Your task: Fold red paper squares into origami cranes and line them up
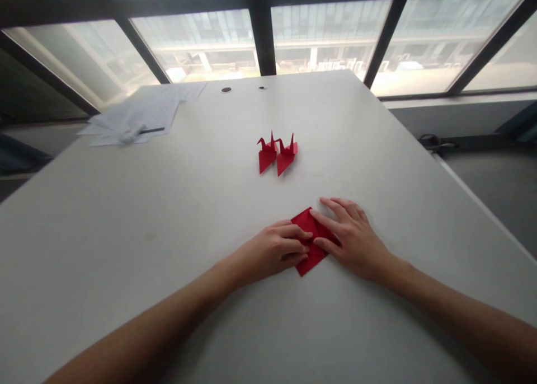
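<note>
A folded square of red origami paper (306, 265) lies on the white table, turned so that one corner points toward me. My left hand (279, 247) comes in from the left with curled fingers, their tips pressing on the middle of the paper and holding it down. On the paper's right side, my right hand (350, 235) rests with its fingers spread. Its index fingertip touches near the far corner and its thumb lies on the right part. Both hands cover parts of the folds. Beyond them stand two red paper cranes (267, 155), side by side and touching or nearly so.
White table (201, 311) extends to the windows (331, 37) with dark frames. Loose paper sheets (142, 112) lie at the far left, with a dark pen (151, 130) and a crumpled whitish item (131, 133) on them. Two small round holes (226, 89) sit near the far edge.
</note>
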Available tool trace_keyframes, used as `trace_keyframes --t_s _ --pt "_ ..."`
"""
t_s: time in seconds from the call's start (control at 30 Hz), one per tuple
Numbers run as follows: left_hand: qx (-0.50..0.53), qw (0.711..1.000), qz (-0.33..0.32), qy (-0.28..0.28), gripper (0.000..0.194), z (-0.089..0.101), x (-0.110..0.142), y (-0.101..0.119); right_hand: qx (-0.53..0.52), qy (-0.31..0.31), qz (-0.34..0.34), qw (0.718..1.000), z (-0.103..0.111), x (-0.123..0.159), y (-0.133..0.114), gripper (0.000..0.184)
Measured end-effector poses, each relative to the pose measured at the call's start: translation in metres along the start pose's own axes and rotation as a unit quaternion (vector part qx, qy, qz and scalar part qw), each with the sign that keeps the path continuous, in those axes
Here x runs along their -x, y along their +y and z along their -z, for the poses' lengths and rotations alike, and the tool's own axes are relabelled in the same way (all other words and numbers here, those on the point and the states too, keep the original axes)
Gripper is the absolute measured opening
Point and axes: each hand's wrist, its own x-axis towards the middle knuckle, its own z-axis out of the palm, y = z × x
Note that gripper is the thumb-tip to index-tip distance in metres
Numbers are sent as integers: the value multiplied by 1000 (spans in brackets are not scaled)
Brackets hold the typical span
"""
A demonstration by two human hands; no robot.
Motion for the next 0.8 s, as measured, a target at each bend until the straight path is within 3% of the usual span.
trace_keyframes --t_s 0.3,0.5,0.8 --pt "-37 999 27 -16 21 -2 -1 8 -5 11 3 1000 -2 0 1 46" --pt "-36 999 19 -14 22 -1 0 7 -52 66 29 996 2 2 3 34" --pt "-37 999 12 -14 21 0 -3 9 9 41 46 998 5 5 1 33"
